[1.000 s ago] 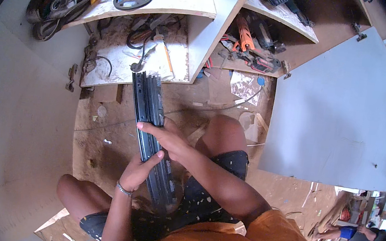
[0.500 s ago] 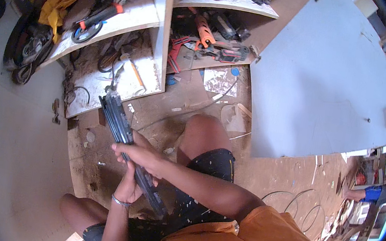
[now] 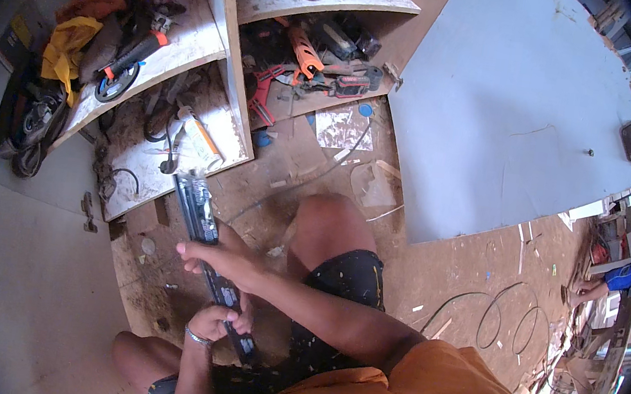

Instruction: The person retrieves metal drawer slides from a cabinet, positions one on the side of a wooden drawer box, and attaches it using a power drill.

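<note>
A long, narrow bundle of black drawer slides (image 3: 200,203), seemingly wrapped in clear plastic, slants across my lap. Its far end reaches the lower shelf's front edge. My right hand (image 3: 223,255) grips it around the middle, thumb laid across the top. Closer to me, my left hand (image 3: 215,322), with a bracelet at the wrist, is wrapped around the lower part, and the near end sticks out below it. Just beyond the bundle, a white-and-orange tube (image 3: 200,139) lies on the lower shelf beside a dark cable.
An open cabinet with white shelves (image 3: 185,43) holds power tools, an orange tool (image 3: 304,52) and a yellow cloth (image 3: 70,49). Its big pale door (image 3: 496,140) swings out at right. Thin cable loops (image 3: 502,314) and scraps litter the brown floor. Another person (image 3: 621,278) is at the far right.
My left hand has slid down toward the bundle's near end. The bundle has turned, showing a broader, shinier face. The view has shifted, and the tube on the shelf shows more fully.
</note>
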The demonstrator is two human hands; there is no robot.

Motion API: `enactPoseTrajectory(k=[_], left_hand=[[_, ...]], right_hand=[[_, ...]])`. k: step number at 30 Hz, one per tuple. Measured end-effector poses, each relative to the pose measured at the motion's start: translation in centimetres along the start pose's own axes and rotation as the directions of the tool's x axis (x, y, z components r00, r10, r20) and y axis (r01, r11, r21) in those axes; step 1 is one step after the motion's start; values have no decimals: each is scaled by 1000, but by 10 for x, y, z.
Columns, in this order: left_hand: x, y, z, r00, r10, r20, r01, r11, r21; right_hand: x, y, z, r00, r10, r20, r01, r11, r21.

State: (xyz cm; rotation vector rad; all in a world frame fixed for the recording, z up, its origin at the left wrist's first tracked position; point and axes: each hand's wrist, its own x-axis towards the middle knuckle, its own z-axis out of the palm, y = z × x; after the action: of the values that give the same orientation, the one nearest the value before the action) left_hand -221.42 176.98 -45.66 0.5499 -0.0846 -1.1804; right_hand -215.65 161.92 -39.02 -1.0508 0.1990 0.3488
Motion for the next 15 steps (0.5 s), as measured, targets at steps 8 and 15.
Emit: enactPoseTrajectory(k=[8, 15], left_hand=[[3, 5, 12, 933, 38, 359, 109, 919, -378], [27, 0, 14, 974, 104, 202, -7, 903, -429]], right_hand=[[2, -21, 0, 995, 26, 93, -53, 952, 303], [20, -24, -13, 987, 105, -118, -83, 980, 180]])
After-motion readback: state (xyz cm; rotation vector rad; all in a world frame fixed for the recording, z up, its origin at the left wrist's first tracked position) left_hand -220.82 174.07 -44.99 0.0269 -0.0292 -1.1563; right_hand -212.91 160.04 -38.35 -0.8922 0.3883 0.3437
